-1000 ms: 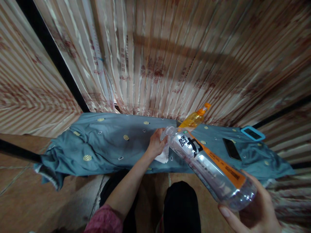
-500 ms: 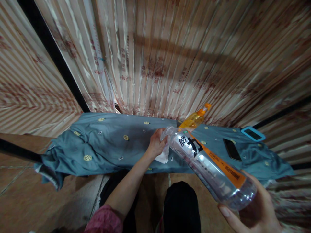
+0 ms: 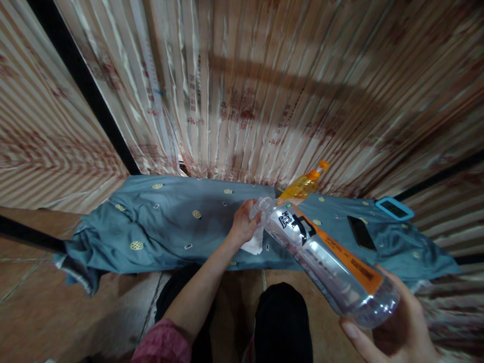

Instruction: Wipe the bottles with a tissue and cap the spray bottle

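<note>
My right hand (image 3: 393, 327) grips the base of a clear plastic bottle (image 3: 325, 262) with an orange-and-black label. The bottle is tilted, its open mouth pointing away from me toward my left hand (image 3: 244, 224). That hand holds a white tissue (image 3: 254, 243) right at the bottle's mouth, over a blue-grey patterned cloth (image 3: 162, 222) that covers a low surface. An orange bottle with an orange cap (image 3: 304, 185) stands just behind the clear one.
A black phone (image 3: 361, 233) lies on the cloth to the right, with a blue-framed device (image 3: 394, 207) beyond it. Striped satin curtains (image 3: 245, 85) hang behind. Brown floor tiles (image 3: 49, 312) and my dark-trousered knees (image 3: 282, 322) fill the foreground.
</note>
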### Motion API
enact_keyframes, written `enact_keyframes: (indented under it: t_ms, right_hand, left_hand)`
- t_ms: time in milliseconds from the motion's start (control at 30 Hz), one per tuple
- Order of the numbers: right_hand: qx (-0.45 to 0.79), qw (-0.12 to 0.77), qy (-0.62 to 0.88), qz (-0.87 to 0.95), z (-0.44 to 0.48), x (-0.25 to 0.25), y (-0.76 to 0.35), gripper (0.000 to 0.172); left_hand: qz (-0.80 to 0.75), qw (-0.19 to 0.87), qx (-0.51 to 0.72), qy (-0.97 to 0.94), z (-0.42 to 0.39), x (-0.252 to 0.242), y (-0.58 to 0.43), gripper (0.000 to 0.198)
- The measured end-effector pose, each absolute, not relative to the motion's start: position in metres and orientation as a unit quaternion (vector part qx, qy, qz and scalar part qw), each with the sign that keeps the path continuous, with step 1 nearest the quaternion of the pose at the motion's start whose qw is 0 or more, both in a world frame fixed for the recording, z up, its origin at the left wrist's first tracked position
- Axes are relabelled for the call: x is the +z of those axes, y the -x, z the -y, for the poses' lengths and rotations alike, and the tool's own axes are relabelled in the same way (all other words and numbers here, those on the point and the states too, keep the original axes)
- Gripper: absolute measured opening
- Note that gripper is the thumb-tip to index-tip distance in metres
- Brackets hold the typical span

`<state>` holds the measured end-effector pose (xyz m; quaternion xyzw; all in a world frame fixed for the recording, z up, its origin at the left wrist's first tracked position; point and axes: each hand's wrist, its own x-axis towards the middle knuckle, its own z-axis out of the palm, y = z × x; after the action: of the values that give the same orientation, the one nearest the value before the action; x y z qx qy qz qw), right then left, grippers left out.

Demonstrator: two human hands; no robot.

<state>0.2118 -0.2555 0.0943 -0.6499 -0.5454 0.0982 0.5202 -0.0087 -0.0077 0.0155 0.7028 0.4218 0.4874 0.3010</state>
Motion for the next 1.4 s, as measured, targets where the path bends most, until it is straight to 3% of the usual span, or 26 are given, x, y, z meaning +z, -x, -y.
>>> enact_keyframes:
  t_ms: [567, 1400]
  right_hand:
    - [0.101, 0.544, 0.682, 0.478, 0.252, 0.106, -0.183, 0.093]
    - [0.107, 0.537, 0.684, 0.481, 0.252, 0.105, -0.190, 0.093]
  left_hand:
    - [-0.419, 0.312, 0.496, -0.694, 0.010, 0.018, 0.008, 0.047]
    - [-0.422, 0.318, 0.490, -0.693, 0.010, 0.019, 0.009, 0.045]
